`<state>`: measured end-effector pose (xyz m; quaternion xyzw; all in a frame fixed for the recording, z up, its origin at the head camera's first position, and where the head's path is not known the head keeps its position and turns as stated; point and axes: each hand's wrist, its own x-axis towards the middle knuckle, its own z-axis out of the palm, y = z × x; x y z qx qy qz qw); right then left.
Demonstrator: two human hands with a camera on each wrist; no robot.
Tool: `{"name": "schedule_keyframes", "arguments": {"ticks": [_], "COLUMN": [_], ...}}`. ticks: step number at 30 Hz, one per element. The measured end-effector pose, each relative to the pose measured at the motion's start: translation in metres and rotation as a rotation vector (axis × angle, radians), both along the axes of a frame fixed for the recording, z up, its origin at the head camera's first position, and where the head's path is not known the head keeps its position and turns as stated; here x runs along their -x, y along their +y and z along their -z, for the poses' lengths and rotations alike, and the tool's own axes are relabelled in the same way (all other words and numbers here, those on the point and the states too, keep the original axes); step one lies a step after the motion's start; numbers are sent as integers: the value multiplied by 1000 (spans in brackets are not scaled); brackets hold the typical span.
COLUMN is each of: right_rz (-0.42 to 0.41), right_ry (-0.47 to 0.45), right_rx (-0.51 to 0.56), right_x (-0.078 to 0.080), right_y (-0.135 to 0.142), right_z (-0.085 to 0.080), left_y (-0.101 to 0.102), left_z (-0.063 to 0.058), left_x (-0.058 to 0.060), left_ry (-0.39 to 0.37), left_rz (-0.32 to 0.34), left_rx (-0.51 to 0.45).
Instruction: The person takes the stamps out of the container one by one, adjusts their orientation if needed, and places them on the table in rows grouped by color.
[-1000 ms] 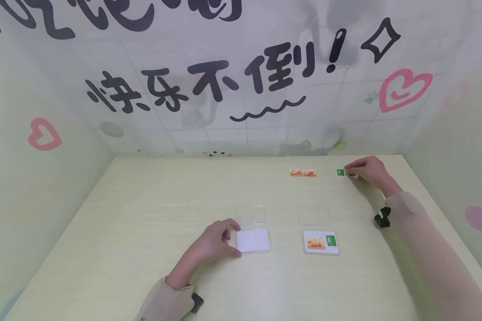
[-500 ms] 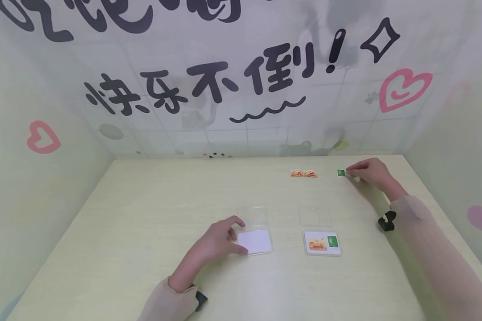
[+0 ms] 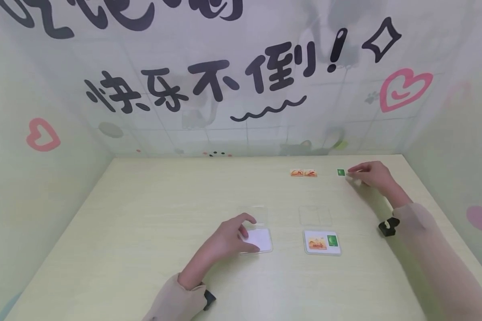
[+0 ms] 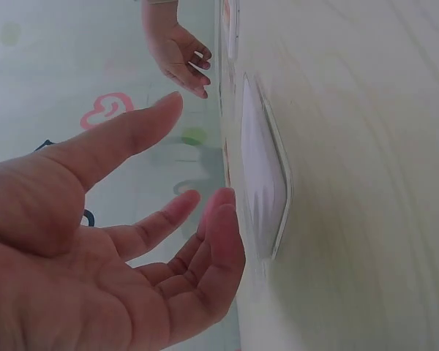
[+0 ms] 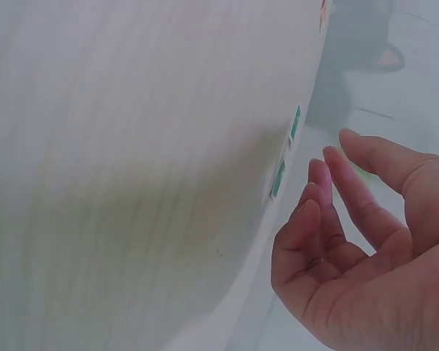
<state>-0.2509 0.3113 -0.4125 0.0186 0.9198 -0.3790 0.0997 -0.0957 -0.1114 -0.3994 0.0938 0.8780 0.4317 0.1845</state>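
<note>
My left hand (image 3: 230, 238) hovers over a white card (image 3: 263, 238) in a clear plastic case, thumb and fingers spread apart and curved. In the left wrist view that hand (image 4: 132, 241) holds nothing, with the card (image 4: 262, 168) beyond the fingertips. Far to the right, my right hand (image 3: 371, 174) is beside a green stamp (image 3: 341, 172). The right wrist view shows two green stamps (image 5: 278, 180) lying on the table, and the right hand (image 5: 366, 234) near them with thumb and fingertips apart. The second green stamp is hidden by that hand in the head view.
Two orange stamps (image 3: 303, 173) lie at the back of the table. A second case (image 3: 322, 251) holds a white card bearing an orange stamp (image 3: 317, 243) and a green stamp (image 3: 332, 240). Faint clear covers (image 3: 314, 216) lie behind both cases. Walls enclose the table.
My left hand has slid right, from the card case's left edge to over the card. The right hand has shifted slightly right and nearer. The stamps in view stay put.
</note>
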Motion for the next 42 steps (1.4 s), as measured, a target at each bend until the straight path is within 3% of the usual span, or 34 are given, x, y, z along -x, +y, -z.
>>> {"name": "schedule_keyframes", "arguments": {"ticks": [12, 42], "right_rz": [-16, -49], "right_ry": [1, 9], "right_rx": [36, 60], "right_x": [-15, -49], "right_y": [-9, -24], "right_z": [-3, 0], "left_y": [12, 33], "left_z": [4, 2], "left_x": [-1, -6], "left_ry": [-33, -7], "left_rz": [3, 4], "left_rx": [-55, -133]}}
